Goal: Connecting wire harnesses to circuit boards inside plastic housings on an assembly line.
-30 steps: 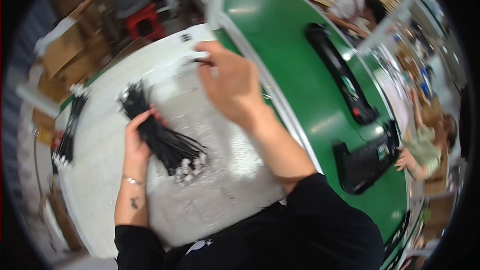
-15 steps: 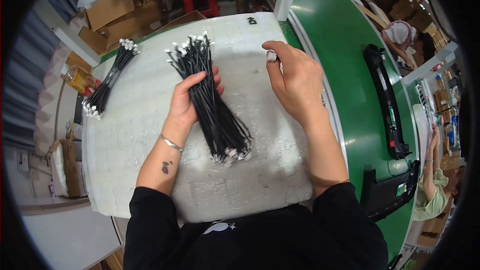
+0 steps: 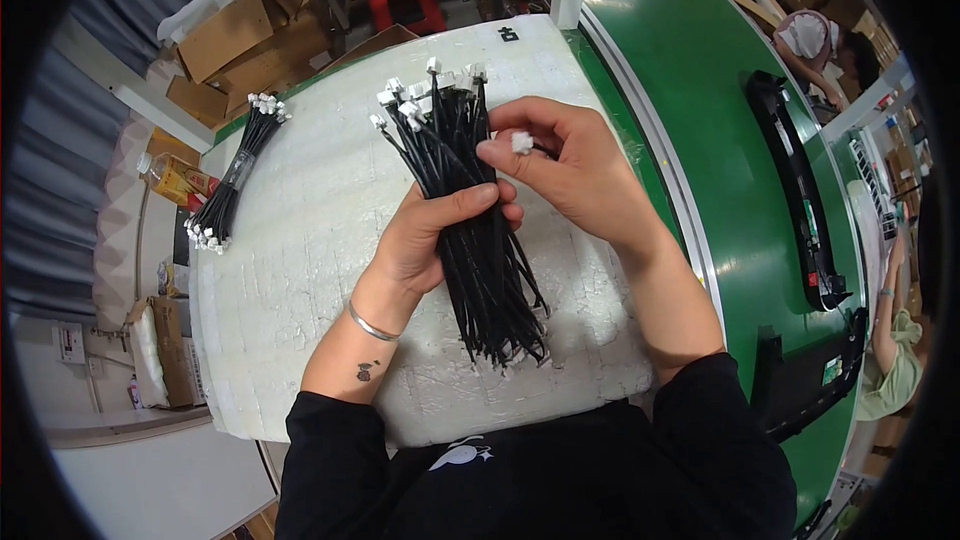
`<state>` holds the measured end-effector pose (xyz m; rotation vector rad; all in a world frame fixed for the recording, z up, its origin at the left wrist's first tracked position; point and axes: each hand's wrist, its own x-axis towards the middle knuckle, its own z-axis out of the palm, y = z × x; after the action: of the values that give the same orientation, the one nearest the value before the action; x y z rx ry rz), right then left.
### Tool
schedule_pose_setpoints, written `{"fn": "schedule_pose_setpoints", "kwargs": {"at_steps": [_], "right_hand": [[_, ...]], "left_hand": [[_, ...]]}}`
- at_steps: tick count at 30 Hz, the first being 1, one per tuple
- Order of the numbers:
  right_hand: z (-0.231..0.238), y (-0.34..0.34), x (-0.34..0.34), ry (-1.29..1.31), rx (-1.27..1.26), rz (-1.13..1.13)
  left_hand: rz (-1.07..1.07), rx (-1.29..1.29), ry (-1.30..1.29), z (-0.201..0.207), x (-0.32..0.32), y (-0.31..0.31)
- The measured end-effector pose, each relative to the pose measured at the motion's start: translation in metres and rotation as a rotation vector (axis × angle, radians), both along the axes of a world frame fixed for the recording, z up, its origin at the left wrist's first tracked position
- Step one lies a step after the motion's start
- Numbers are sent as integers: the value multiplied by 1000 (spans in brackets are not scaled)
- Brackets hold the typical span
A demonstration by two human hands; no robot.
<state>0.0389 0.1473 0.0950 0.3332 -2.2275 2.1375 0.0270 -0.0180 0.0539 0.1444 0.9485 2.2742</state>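
My left hand [image 3: 425, 230] is wrapped round a thick bundle of black cables [image 3: 478, 270] with small white plugs at both ends, held at a slant above a white-covered work surface [image 3: 320, 210]. Closed at the upper right side of the bundle is my right hand [image 3: 575, 165]. A white plug [image 3: 522, 142] on a short visible bit of black cable sticks out between its thumb and curled fingers; the rest of that cable is hidden. The right fingertips touch or nearly touch the bundle's edge.
A second, banded cable bundle [image 3: 240, 170] lies on the far left of the surface, beside a bottle [image 3: 175, 180] with yellow contents. To the right runs a green bench [image 3: 690, 120] with long black plastic parts [image 3: 790, 190]. Cardboard boxes [image 3: 225, 40] and a red stool [image 3: 405, 5] stand beyond; other people sit nearby.
My right hand has come left and down with its plug, from apart to right beside the bundle's upper end. The left hand and bundle appear shifted right and lower, partly as the view moved.
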Motion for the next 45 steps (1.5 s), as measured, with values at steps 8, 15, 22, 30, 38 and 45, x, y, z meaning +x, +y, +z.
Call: {"fn": "schedule_pose_setpoints", "kwargs": {"at_steps": [8,15,22,30,38,45], "right_hand": [[0,13,-1,183,165,-239],[-29,-21,-1,358,463,-177],[-27,-3,-14,133,225,-161],[-50,-3,-26,88,165,-123],[-50,2,-32,9,144,-88],[-50,-6,-23,376,501,-298]], "left_hand": [[149,-123,-46,-7,-13,-5],[117,-34,-36,-5,-15,1],[78,-73,-92,-2,-13,2],[87,-63,-141,-13,-17,-1],[75,65,-117,-16,-17,4],[90,-57,-102,-21,-17,4]]}}
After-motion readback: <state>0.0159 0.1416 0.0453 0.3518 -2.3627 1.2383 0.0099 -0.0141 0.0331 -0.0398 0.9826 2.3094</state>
